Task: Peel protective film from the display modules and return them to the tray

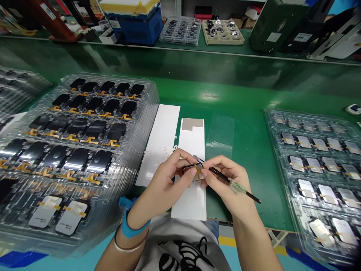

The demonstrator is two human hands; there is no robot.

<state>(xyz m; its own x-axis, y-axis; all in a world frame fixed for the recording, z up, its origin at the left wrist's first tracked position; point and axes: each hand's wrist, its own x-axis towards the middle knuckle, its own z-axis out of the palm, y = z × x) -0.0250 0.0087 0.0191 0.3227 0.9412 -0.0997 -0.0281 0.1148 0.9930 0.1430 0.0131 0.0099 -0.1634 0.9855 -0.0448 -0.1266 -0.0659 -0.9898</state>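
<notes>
In front of my body, my left hand [176, 175] pinches the left side of a small dark-edged screen part [190, 169] with an orange flex strip. My right hand [225, 177] is closed around black tweezers [252, 197] with a green-speckled wrap, and its fingertips meet the right side of the part. The tweezers' tips lie near the part's upper edge. Beneath my hands is a white sheet [191, 205] with a grey adhesive patch [191, 123] at its top. Another white strip [165, 124] with small scraps lies to the left.
Stacked clear trays of black screens [154, 94] stand left, and a clear tray of silver-backed parts [278, 162] stands right. A transparent film [221, 131] lies beyond my right hand. A shelf [175, 47] with boxes runs across the back.
</notes>
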